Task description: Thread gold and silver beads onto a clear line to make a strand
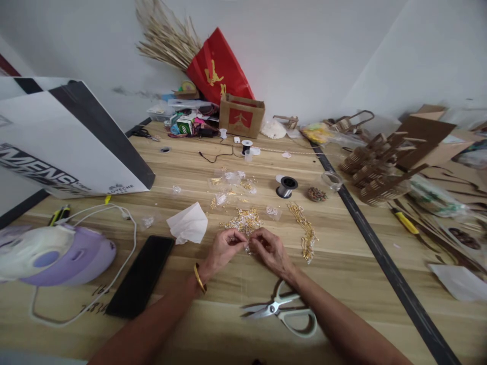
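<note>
My left hand point(227, 249) and my right hand point(268, 248) meet fingertip to fingertip over the middle of the wooden table. Both are closed in a pinch; what sits between the fingers is too small to make out. Just beyond them lies a heap of gold and silver beads or small findings point(243, 220). Gold chains point(303, 228) lie in a strip to the right of my right hand. White-handled scissors point(279, 309) rest below my right wrist, blades pointing left. A crumpled white tissue point(187, 223) is left of my left hand.
A black phone point(141, 276) and a purple-and-white device point(72, 256) with a white cable lie at left, near a large white box point(76, 142). A wire spool point(286, 187), dark beads point(317, 193) and a glass jar point(332, 180) stand beyond. Woven baskets point(380, 167) crowd the right.
</note>
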Tool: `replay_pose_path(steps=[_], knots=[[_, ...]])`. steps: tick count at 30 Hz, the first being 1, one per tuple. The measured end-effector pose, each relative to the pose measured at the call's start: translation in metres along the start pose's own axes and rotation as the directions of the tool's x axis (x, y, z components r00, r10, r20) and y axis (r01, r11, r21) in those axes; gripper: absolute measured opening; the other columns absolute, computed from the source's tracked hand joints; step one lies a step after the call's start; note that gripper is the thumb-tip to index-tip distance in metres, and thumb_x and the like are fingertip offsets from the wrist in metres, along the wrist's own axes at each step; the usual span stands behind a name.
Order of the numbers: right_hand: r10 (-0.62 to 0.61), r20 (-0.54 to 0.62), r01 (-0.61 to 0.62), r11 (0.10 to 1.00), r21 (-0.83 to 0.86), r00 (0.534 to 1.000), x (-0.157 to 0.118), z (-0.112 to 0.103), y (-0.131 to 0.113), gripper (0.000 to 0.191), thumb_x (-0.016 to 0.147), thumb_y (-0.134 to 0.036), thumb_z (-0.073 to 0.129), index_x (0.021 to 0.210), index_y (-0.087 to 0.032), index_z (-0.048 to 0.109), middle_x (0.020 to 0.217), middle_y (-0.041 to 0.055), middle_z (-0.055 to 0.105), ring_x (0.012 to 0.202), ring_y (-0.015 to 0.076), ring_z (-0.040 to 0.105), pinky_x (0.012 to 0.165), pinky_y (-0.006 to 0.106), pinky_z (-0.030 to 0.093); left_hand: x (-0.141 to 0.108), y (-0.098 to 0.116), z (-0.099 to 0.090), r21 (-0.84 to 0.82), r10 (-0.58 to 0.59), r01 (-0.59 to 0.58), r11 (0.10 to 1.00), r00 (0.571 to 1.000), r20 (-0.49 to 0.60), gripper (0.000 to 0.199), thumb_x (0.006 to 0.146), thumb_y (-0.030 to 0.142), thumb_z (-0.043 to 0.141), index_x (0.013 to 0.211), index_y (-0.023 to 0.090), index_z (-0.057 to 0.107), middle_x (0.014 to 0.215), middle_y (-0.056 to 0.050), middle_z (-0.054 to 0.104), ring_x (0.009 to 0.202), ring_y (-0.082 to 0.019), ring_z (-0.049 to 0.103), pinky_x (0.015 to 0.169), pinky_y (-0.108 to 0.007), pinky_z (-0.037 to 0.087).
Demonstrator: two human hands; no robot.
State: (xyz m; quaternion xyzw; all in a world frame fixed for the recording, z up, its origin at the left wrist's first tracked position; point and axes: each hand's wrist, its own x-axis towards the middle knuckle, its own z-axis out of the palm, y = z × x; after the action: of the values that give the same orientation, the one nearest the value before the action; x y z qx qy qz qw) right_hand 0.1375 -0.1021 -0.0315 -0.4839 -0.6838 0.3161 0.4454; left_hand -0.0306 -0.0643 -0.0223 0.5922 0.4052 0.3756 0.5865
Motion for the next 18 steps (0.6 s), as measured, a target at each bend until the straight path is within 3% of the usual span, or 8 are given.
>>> replay_pose_path(steps=[4, 7, 18], knots=[[0.153, 0.077, -0.161, 0.981, 0.109, 0.985, 0.0017, -0.0001, 0.0009, 0.018, 0.086, -0.032, 0.053, 0.085, -0.016, 0.059, 0.067, 0.0002, 0.055, 0.057, 0.0108, 0.047, 0.05, 0.021, 0.036, -0.0015, 0.0033, 0.0015, 0.04, 0.033, -0.033, 0.999, 0.999, 0.005, 0.005, 0.066, 0.016, 0.066, 0.065, 0.013, 0.063, 0.066, -0.002, 0.064, 0.063, -0.013, 0.058, 0.061, -0.022, 0.047], [0.202, 0.141, -0.227, 0.956, 0.187, 0.969, 0.0026, -0.0005, -0.0001, 0.022, 0.085, -0.036, 0.054, 0.083, -0.015, 0.058, 0.063, -0.0018, 0.051, 0.054, 0.0096, 0.043, 0.049, 0.02, 0.033, -0.0022, 0.0036, 0.0023, 0.07, 0.076, -0.076, 0.995, 0.997, -0.001, 0.003, 0.067, 0.014, 0.064, 0.065, 0.013, 0.063, 0.066, -0.003, 0.064, 0.063, -0.013, 0.058, 0.061, -0.022, 0.047], [0.187, 0.179, -0.217, 0.963, 0.161, 0.966, 0.0017, -0.0008, 0.0013, 0.022, 0.084, -0.035, 0.056, 0.082, -0.014, 0.061, 0.067, -0.0003, 0.053, 0.059, 0.0103, 0.044, 0.052, 0.021, 0.034, -0.0062, 0.0028, 0.0049, 0.119, 0.249, -0.243, 0.963, 0.968, -0.037, 0.006, 0.072, 0.012, 0.061, 0.066, 0.013, 0.062, 0.071, -0.004, 0.063, 0.069, -0.014, 0.061, 0.064, -0.023, 0.049]])
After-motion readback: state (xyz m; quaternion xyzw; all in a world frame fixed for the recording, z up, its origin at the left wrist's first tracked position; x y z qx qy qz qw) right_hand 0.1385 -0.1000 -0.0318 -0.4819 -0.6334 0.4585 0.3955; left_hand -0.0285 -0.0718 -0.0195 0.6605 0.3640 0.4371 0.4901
